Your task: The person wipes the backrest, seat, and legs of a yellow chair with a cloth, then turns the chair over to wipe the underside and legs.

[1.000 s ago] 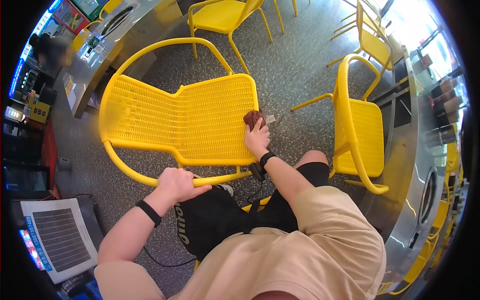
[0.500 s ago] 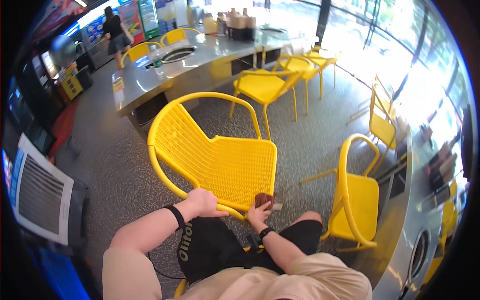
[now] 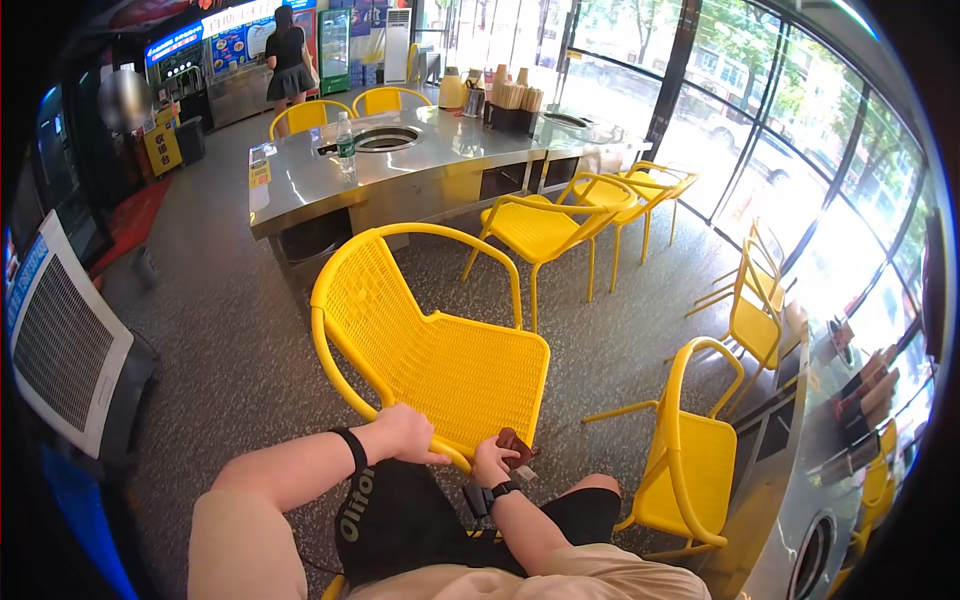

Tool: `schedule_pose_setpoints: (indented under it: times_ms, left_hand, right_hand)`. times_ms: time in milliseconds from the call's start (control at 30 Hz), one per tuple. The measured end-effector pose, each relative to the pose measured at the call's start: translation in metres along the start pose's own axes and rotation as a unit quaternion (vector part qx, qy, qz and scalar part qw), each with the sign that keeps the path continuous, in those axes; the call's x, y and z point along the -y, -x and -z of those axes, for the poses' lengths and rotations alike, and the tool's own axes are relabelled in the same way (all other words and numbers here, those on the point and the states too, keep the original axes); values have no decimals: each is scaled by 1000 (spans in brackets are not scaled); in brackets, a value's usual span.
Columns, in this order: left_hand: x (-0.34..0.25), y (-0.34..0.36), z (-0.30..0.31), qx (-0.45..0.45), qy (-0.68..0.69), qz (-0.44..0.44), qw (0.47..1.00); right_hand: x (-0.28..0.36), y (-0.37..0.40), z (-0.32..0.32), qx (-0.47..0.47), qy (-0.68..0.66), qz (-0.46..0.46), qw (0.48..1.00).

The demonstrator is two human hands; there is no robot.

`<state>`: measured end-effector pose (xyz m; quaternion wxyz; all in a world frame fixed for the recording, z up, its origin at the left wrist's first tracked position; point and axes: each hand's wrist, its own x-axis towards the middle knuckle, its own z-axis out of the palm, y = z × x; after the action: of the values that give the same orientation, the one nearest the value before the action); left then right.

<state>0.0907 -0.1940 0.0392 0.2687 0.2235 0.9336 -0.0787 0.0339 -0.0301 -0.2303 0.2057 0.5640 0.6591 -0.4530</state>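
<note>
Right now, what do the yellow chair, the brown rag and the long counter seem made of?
Yellow chair: probably painted metal, glossy tube frame, perforated mesh seat. Brown rag: soft cloth, bunched in the right hand. Long counter: likely stainless steel, grey with mirror-like reflections.

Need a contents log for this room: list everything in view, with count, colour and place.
near chair: one, yellow, centre
other chairs: at least six, yellow, around it
table: one, steel grey, behind near chair
bottle: one, clear, on table
cooler unit: one, white, left
person: one, dark clothes, far back
cloth: one, brown, in right hand
left hand: grips near chair's rim
right hand: holds cloth at seat edge
</note>
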Motion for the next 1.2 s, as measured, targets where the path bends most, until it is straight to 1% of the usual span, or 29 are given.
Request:
schedule_pose_setpoints:
  times_ms: [33, 133, 233, 333, 433, 500, 567, 633, 700, 767, 800, 833, 900, 933, 967, 1033, 1167, 1200]
  left_hand:
    - [-1, 2, 3, 4, 2, 0, 1000]
    - [-1, 5, 6, 15, 8, -2, 1000]
    - [1, -2, 1, 11, 10, -12, 1000]
    - [7, -7, -4, -2, 16, -14, 1000]
    - [3, -7, 4, 27, 24, -14, 999]
    - [4, -10, 5, 29, 31, -16, 999]
    - [6, -13, 6, 35, 44, -16, 998]
    - [6, -14, 3, 35, 46, -24, 998]
    - [7, -16, 7, 38, 46, -22, 998]
    - [8, -21, 7, 60, 56, -14, 996]
    - [8, -23, 7, 74, 61, -12, 995]
    - [9, -24, 5, 65, 67, -15, 995]
    - [10, -27, 0, 45, 79, -17, 996]
    - [10, -26, -3, -5, 81, -32, 996]
    - [11, -27, 0, 5, 80, -31, 996]
    - [10, -31, 10, 30, 77, -31, 996]
    - [10, -38, 9, 102, 101, 1, 990]
    - [10, -39, 7, 77, 116, -3, 990]
  right_hand:
    - [2, 3, 0, -8, -18, -6, 1000]
    - [0, 11, 12, -32, -18, 11, 999]
    - [-4, -5, 17, -60, 19, 49, 997]
    - [1, -14, 12, -101, 31, 47, 993]
    - [4, -19, 19, -180, 82, 95, 976]
    - [5, -35, 19, -206, 115, 154, 959]
    - [20, -37, 32, -218, 165, 218, 937]
    - [38, -61, 47, -187, 226, 334, 896]
    - [73, -86, 57, -118, 260, 365, 886]
    - [101, -105, 63, -107, 284, 460, 834]
    - [116, -113, 61, -103, 293, 476, 823]
    - [132, -120, 59, -100, 302, 491, 811]
    - [167, -135, 53, -85, 308, 497, 807]
    - [185, -140, 49, -83, 308, 489, 812]
    - [202, -144, 45, -80, 308, 482, 816]
    - [229, -157, 36, -113, 307, 503, 800]
    - [277, -166, 27, -99, 340, 510, 784]
    - [286, -164, 26, -91, 348, 512, 780]
